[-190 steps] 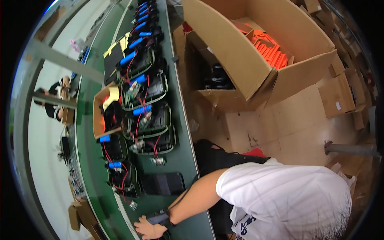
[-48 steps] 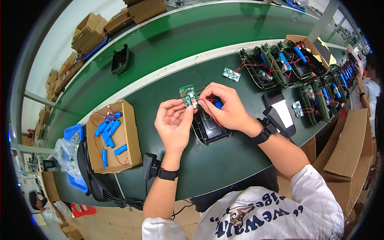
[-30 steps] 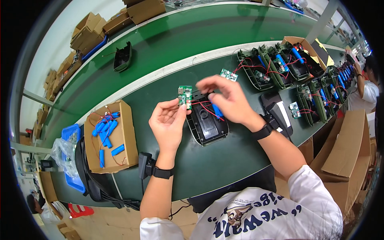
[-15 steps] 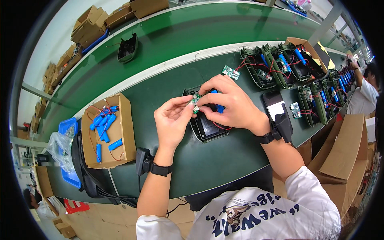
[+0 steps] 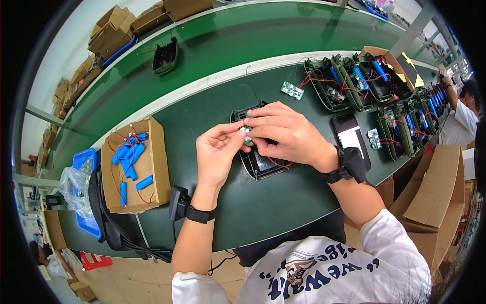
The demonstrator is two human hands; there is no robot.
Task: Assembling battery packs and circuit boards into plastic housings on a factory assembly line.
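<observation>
My left hand [image 5: 216, 154] and my right hand [image 5: 287, 134] meet over a black plastic housing [image 5: 260, 164] lying open on the dark green bench [image 5: 283, 197]. Between the fingertips of both hands is a small green circuit board [image 5: 246, 133] with red wires [image 5: 277, 163] trailing down into the housing. My right hand covers most of the housing's upper half. Both wrists wear black bands with small devices.
A cardboard box [image 5: 158, 167] of blue cylindrical cells [image 5: 129, 157] sits to the left. A spare green board [image 5: 292, 90] lies beyond my hands. Several wired housings [image 5: 354, 81] line the right. A black shell [image 5: 165, 55] rests on the green conveyor. Another person [image 5: 458, 121] works far right.
Over the last second my hands lowered the green board from above the bench down onto the black housing. Earlier still I was turned toward cardboard cartons at the side.
</observation>
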